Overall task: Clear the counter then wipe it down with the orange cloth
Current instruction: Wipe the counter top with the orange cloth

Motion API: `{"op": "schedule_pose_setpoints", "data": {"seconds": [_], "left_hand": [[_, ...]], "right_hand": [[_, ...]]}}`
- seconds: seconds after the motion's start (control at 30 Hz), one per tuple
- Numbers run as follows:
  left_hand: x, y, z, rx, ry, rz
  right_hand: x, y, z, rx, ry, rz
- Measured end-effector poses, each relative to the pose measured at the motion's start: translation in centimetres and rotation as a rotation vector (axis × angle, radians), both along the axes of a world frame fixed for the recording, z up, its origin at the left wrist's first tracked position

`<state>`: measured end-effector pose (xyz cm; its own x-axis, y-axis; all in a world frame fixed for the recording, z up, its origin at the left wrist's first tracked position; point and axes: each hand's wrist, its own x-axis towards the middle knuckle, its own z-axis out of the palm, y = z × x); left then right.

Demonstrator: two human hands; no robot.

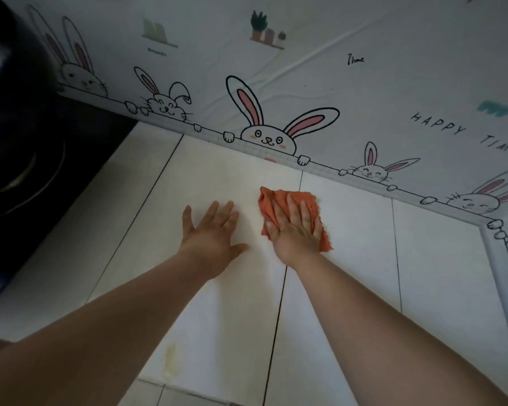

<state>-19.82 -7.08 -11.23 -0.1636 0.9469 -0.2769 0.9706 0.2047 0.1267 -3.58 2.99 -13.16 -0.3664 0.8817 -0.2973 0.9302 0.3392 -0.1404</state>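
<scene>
head view: right hand flat on orange cloth.

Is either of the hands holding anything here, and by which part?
Nothing is gripped. The right hand presses flat on the middle of the orange cloth; the left hand lies flat on the bare counter.

Back wall: white wrinkled covering, cartoon rabbit row along bottom edge, largest rabbit mid-frame. "HAPPY TIME" lettering at right, potted-plant drawing above. Far left: black cooktop, dark glossy rounded pot on it, detail lost in shadow. Yellowish stain on tabletop, near front edge.
</scene>
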Motion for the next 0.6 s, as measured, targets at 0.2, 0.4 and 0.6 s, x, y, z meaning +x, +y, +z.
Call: {"op": "schedule_pose_setpoints", "data": {"seconds": [0.2, 0.4, 0.6], "left_hand": [[-4.4, -2.3, -0.3, -0.029, 0.103, 0.25], [-6.7, -4.5, 0.6, -0.216, 0.067, 0.272], [-6.7, -4.3, 1.0, -0.229, 0.074, 0.253]], "right_hand": [[-2.7, 6.2, -0.5, -0.011, -0.042, -0.009], [-4.1, 7.5, -0.2, -0.027, -0.041, -0.045], [-4.0, -1.9, -0.8, 0.103, 0.037, 0.345]]}}
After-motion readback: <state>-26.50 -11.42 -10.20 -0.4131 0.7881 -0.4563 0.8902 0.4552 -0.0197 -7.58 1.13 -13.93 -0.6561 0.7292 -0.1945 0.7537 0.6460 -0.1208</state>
